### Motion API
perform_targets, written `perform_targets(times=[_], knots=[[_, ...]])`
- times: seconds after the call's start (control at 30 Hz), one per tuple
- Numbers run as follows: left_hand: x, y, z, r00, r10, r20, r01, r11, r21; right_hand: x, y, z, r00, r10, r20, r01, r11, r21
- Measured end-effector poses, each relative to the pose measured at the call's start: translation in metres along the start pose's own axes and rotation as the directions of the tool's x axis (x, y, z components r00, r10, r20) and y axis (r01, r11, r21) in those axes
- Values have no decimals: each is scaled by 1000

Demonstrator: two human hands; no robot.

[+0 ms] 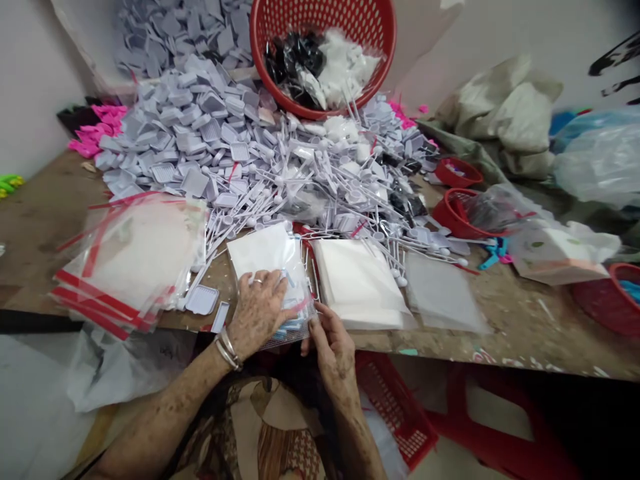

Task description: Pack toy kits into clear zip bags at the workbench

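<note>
A clear plastic bag (300, 272) lies at the table's front edge, with a white sheet (259, 250) and several small light-blue pieces (291, 329) showing in it. My left hand (263, 303), with a ring and bracelets, rests flat across the bag, its fingers stretched out. At the bag's lower right corner, my right hand (333, 343) pinches the edge between thumb and fingers. Left of the bag are a pale tray piece (202, 300) and a narrow pale piece (220, 317). A stack of white sheets (357, 283) lies just to its right.
Behind the bag, a heap of pale plastic pieces (200, 120) spreads across the table. A red basket (260, 47) holds black and white packets. Red-edged clear bags (135, 260) are stacked at left, thin translucent sheets (445, 290) at right. Small red baskets (453, 217) stand further right.
</note>
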State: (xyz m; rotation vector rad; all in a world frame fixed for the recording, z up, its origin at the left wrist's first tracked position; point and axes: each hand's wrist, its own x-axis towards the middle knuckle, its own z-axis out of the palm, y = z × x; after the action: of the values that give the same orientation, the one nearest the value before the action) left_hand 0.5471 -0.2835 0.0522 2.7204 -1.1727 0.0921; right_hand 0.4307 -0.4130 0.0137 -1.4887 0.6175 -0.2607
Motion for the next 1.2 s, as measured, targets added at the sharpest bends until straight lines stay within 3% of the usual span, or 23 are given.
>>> perform_targets(times=[0.13,0.33,0.47,0.7,0.9,1.07,1.2], knots=[[-2,10,10,1000,7,-11,-7,1000,14,-1,6,-2,1000,0,22,0,1000,-8],[19,11,13,993,108,-47,-103,989,103,1,5,-1,999,-30,20,30,999,-14],[32,20,15,990,121,-73,-107,978,177,2,8,1,995,-97,12,97,995,-9],[49,29,16,969,244,-35,-235,957,169,6,3,-2,982,-183,-55,183,983,-13],[52,28,8,983,134,-122,-126,989,72,7,-4,-5,961,-264,-78,263,965,-24],[54,32,2,967,253,-37,-249,964,92,9,-4,-3,962,-258,-84,258,966,-11],[57,31,1,980,184,-82,-184,983,8,9,-2,-2,954,-282,-104,281,959,-21]])
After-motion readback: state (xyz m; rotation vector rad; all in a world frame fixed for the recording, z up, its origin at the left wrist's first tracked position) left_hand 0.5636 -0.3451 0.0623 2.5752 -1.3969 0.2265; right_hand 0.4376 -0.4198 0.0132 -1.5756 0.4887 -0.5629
